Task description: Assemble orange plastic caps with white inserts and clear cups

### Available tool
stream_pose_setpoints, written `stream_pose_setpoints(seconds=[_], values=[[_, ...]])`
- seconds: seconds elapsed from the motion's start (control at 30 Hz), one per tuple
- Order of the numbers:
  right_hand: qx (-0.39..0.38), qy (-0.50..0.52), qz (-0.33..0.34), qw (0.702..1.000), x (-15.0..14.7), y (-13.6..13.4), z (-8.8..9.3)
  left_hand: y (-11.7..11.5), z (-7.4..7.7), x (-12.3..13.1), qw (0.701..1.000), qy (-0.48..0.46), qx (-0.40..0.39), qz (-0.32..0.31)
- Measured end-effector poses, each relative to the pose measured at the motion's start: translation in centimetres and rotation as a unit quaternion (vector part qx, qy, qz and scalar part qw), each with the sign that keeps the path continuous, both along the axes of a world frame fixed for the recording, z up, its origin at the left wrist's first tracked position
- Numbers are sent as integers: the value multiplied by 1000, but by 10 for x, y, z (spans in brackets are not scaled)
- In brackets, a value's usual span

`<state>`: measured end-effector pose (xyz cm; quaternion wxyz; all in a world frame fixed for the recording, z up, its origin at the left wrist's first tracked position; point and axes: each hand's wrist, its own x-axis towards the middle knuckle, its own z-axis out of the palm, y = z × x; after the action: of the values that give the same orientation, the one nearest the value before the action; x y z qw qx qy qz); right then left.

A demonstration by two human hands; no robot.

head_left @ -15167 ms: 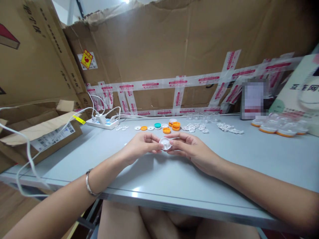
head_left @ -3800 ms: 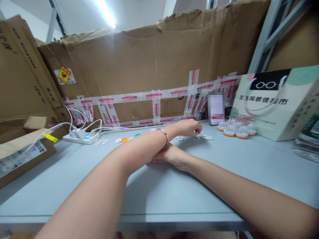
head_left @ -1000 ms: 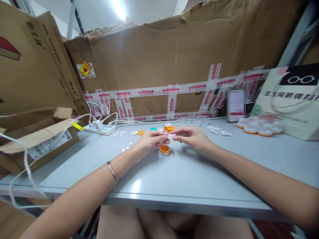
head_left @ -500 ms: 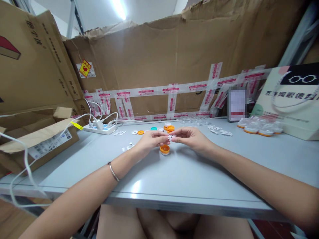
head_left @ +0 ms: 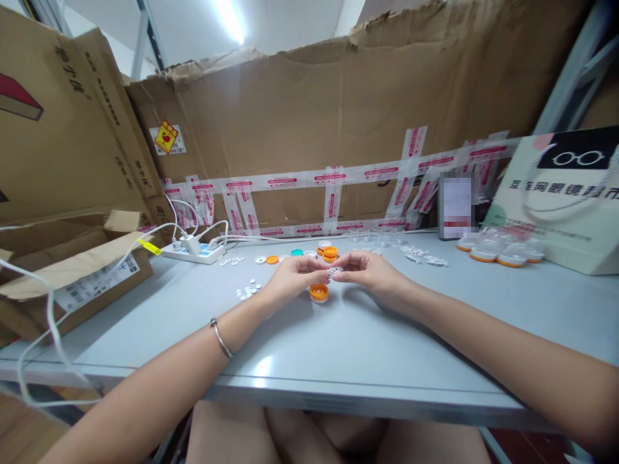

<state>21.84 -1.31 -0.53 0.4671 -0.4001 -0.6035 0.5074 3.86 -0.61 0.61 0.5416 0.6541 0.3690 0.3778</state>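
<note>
Between my two hands is a small white openwork disc (head_left: 334, 273). My left hand (head_left: 296, 277) pinches its left edge with thumb and fingers. On the other side, my right hand (head_left: 367, 270) is closed on its right edge. Just below the fingers stands an orange round cup with a white base (head_left: 318, 293) on the table. Behind the hands lie stacked orange rings (head_left: 330, 252), a teal ring (head_left: 296, 253), a flat orange ring (head_left: 272, 260) and a white ring (head_left: 260, 260). Small white pieces (head_left: 248, 290) are scattered left of my left hand.
White openwork pieces (head_left: 423, 256) lie at the right, near a phone (head_left: 456, 203). Clear-topped orange containers (head_left: 505, 248) sit beside a paper bag (head_left: 565, 200). A power strip (head_left: 194, 251) and an opened carton (head_left: 97, 277) occupy the left. Large cardboard (head_left: 290, 129) walls the back.
The white disc has tilted and dropped slightly, and both hands have shifted a little with it. The camera view has moved slightly.
</note>
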Motion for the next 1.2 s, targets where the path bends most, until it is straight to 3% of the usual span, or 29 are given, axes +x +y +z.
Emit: stream_pose_setpoints(seconds=[0.33,0.63,0.87,1.2], values=[[4,-6,-8,1000,-3,-5,6,-2,0,3,1000,3,24,10],[52,31,36,998,-3,-3,5,0,3,-1,998,-14,65,11],[48,29,38,998,-1,-5,8,0,4,-1,998,-25,62,8],[76,7,7,997,-4,-6,7,-1,4,0,997,-29,76,11]])
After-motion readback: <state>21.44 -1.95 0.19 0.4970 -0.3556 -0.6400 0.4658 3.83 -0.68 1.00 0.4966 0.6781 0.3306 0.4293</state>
